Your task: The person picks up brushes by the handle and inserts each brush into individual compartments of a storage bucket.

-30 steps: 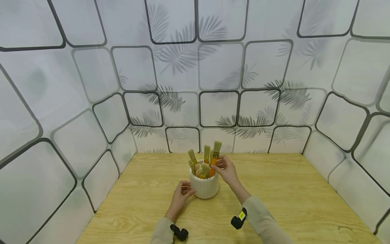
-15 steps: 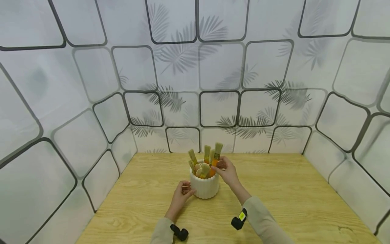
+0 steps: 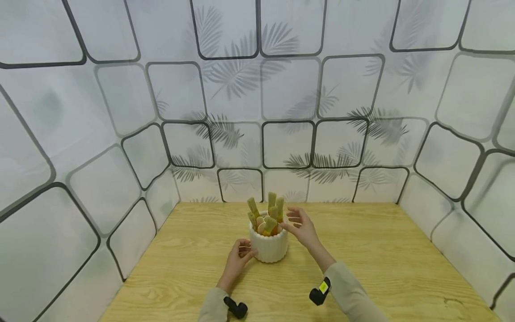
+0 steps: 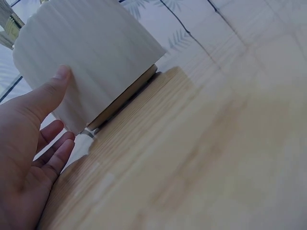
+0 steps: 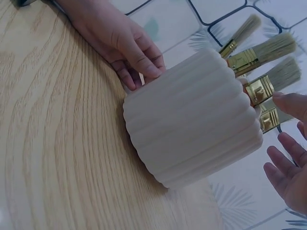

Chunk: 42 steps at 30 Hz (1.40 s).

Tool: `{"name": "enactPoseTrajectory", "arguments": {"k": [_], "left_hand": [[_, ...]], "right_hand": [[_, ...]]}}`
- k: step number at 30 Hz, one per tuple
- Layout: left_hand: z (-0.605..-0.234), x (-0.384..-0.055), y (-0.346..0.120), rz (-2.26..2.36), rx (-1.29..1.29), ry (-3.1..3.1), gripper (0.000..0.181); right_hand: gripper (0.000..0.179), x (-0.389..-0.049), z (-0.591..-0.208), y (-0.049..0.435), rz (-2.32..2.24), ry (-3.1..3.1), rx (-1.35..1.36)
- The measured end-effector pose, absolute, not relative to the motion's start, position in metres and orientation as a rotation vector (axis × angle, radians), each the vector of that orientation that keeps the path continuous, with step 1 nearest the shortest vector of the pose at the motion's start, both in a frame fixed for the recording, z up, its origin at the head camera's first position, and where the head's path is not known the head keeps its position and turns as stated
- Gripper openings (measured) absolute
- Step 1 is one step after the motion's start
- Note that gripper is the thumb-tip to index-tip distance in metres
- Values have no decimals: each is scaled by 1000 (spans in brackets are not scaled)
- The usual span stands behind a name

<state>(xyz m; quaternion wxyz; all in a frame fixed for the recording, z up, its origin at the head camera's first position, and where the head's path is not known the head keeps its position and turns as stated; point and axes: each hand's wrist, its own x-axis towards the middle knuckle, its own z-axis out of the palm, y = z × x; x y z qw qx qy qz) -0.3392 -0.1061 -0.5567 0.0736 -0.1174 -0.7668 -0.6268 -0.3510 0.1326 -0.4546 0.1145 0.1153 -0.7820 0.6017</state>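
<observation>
A white ribbed pot (image 3: pixel 268 248) stands upright on the wooden table, holding several paintbrushes (image 3: pixel 280 206) with their bristles up. My left hand (image 3: pixel 236 263) is at the pot's left side, its thumb (image 4: pixel 56 84) against the wall and its other fingers loosely bent near the base. Beside the rim on the right, my right hand (image 3: pixel 302 227) has its fingers spread and relaxed. In the right wrist view, its thumb (image 5: pixel 292 103) overlaps the gold ferrule of one brush (image 5: pixel 261 88). The brush handles are mostly hidden inside the pot.
The light wooden table (image 3: pixel 382 259) reaches back to a patterned curtain (image 3: pixel 289 143) that surrounds it on three sides. Black camera mounts sit on both sleeves, one on the left (image 3: pixel 236 308) and one on the right (image 3: pixel 319 293).
The brush my right hand held at the right rim has gone lower into the pot and been let go. That hand's fingers have spread; my left hand has stayed in place.
</observation>
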Motion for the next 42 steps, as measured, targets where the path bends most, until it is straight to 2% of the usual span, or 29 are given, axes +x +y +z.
{"name": "enactPoseTrajectory", "arguments": {"k": [13, 22, 29, 39, 42], "left_hand": [[-524, -320, -103, -1844, -341, -2327, 34], [-543, -334, -104, -1849, -317, -2293, 32], [-555, -341, -107, -1861, -289, -2317, 39], [-516, -322, -107, -1870, -306, -2366, 35], [-515, -325, -110, -1827, -314, -2388, 35]], "right_hand": [[47, -350, -465, 148, 1741, -2339, 315], [43, -347, -472, 154, 1659, -2357, 279], [35, -349, -481, 162, 1597, -2375, 279], [30, -348, -485, 174, 1511, -2362, 303], [29, -349, -485, 176, 1506, -2368, 292]]}}
